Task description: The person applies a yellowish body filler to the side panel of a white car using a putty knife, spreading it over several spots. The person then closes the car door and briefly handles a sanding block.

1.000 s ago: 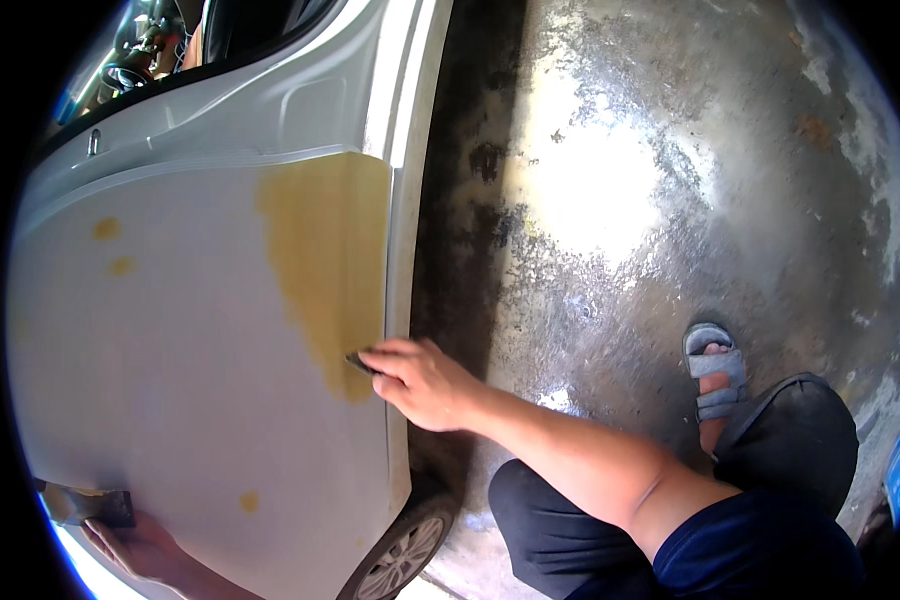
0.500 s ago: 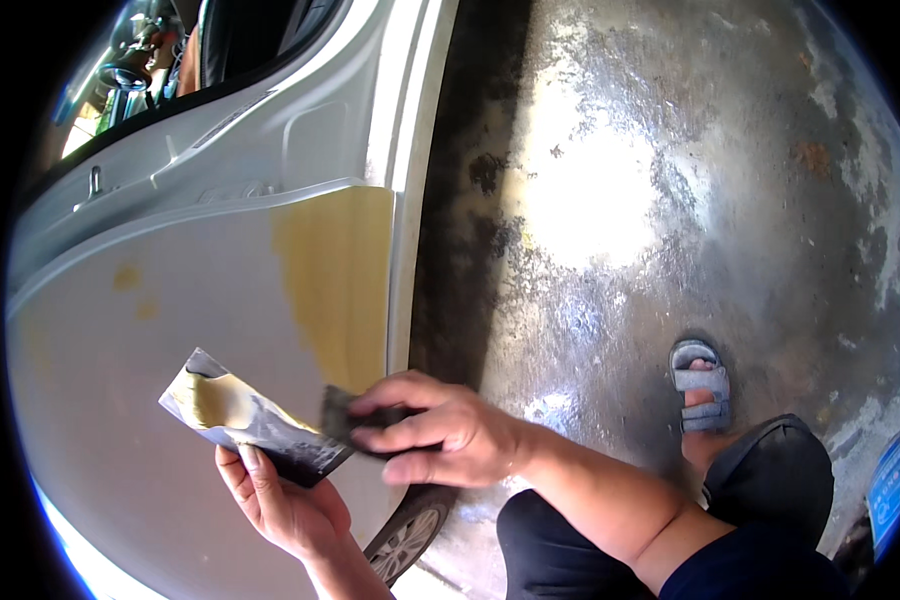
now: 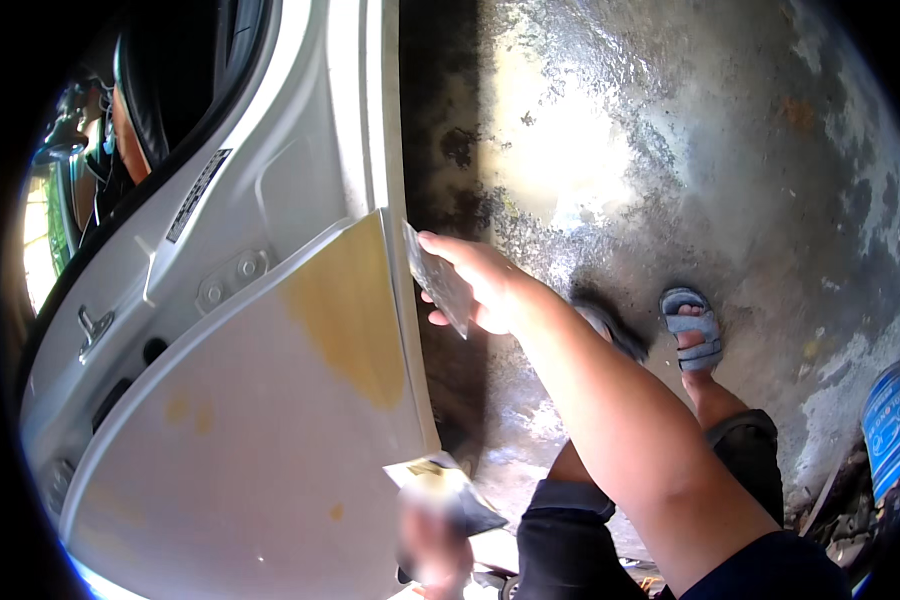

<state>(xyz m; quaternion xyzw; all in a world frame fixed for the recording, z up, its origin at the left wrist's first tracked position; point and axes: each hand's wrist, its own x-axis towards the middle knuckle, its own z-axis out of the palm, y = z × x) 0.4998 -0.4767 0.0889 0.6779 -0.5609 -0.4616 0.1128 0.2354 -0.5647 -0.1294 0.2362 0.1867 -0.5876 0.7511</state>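
My right hand point(image 3: 490, 285) grips a thin, dark grey, flat putty spreader point(image 3: 442, 280), held on edge beside the rear border of the car panel. Yellowish putty point(image 3: 355, 315) covers that upper corner of the pale panel point(image 3: 240, 440), and a few smaller yellow spots show elsewhere on it. Low in the picture, my left hand point(image 3: 435, 550) is smeared by motion. It holds a small flat putty board point(image 3: 478, 515), dark at one end, with a yellowish smear on the lighter part.
The open door frame point(image 3: 300, 130) of the car runs along the upper left, with a metal striker point(image 3: 94, 332) on it. Right of the car lies a stained concrete floor point(image 3: 730, 200). My sandalled foot point(image 3: 692, 330) rests there. A blue printed container point(image 3: 895, 430) stands at the far right.
My right hand has drawn the spreader off the board and moved it up to the panel's edge. My left hand has lowered the board to the right. The view has shifted, showing more door frame.
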